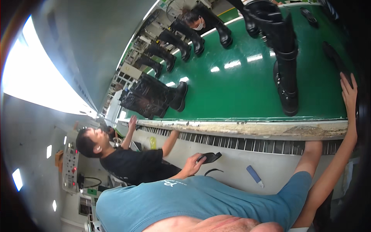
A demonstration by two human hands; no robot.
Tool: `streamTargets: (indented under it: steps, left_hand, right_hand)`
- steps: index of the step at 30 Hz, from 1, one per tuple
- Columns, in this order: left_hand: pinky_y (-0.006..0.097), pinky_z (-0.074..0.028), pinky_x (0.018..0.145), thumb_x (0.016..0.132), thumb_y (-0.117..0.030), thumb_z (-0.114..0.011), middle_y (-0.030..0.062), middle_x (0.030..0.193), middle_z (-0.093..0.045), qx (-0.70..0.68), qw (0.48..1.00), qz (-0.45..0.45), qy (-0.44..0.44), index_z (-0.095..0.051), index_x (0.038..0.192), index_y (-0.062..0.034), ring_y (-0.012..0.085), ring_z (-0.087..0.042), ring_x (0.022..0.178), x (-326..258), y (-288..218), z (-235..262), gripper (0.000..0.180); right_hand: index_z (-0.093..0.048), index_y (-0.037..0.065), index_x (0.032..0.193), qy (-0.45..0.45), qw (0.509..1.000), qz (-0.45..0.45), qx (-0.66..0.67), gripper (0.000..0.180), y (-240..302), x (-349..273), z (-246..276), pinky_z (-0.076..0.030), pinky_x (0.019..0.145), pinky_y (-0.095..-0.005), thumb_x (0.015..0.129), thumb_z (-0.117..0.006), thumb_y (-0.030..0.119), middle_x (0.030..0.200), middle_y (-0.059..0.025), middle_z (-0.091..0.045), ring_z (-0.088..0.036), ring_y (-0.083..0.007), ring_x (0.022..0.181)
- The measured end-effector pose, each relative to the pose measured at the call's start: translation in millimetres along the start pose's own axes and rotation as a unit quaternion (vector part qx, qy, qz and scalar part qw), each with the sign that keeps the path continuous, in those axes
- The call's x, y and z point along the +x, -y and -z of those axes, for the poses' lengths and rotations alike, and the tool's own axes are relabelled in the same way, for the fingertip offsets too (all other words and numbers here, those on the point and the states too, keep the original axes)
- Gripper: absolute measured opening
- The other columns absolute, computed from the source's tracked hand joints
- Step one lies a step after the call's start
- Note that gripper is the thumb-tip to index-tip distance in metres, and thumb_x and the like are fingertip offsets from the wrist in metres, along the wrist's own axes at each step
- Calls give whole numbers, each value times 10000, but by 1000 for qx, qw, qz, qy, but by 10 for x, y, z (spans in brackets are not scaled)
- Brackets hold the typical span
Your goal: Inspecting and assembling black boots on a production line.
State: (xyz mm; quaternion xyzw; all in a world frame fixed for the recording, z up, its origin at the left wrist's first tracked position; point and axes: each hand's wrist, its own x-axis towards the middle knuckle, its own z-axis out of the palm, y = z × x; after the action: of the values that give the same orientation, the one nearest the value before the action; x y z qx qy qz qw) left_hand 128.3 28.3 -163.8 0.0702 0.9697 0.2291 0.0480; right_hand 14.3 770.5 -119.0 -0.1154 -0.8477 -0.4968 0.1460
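Observation:
My left hand (190, 166) is closed on a black curved piece (209, 157), which looks like a shoe sole part, above the grey bench surface (232, 164). A thin black strip (213, 170) lies just below it. Farther right rests a blue-handled tool (254, 176) with a pale tip. My right forearm (310, 154) reaches forward and passes beneath the worn ledge (266, 128) of the green table, so the right hand is hidden. Beyond that ledge a tall black buckled boot (286, 73) stands upright on the green surface (232, 89).
At the right, a co-worker's hand (349, 91) touches a black sole (335, 58). Another sole (308, 17) lies farther back. Several black boots line the far edge, with more boots (154, 94) at left. A co-worker in black (139, 166) reaches toward the ledge. Slats (232, 143) run below it.

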Motion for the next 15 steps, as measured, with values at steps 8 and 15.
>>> streamTargets:
  steps: [8, 15]
  left_hand:
    - [440, -571, 858, 1080, -190, -691, 225, 1131, -741, -68, 996, -44, -33, -723, 1270, 11, 422, -736, 1006, -46, 203, 25, 278]
    - [399, -488, 1154, 1143, -187, -574, 222, 1440, -691, -171, 978, 26, -118, -593, 1531, -37, 367, -663, 1342, -154, 741, 188, 417]
  right_hand:
    - [-349, 240, 1719, 106, 989, 59, -87, 785, 366, -329, 621, -334, 1248, -569, 983, -606, 147, 1753, -92, -279, -323, -364, 1566]
    - [-407, 139, 1666, 135, 689, 204, 682, 862, 3538, -182, 2159, -357, 1277, -552, 942, -726, 480, 1649, -222, -457, -445, -427, 1524]
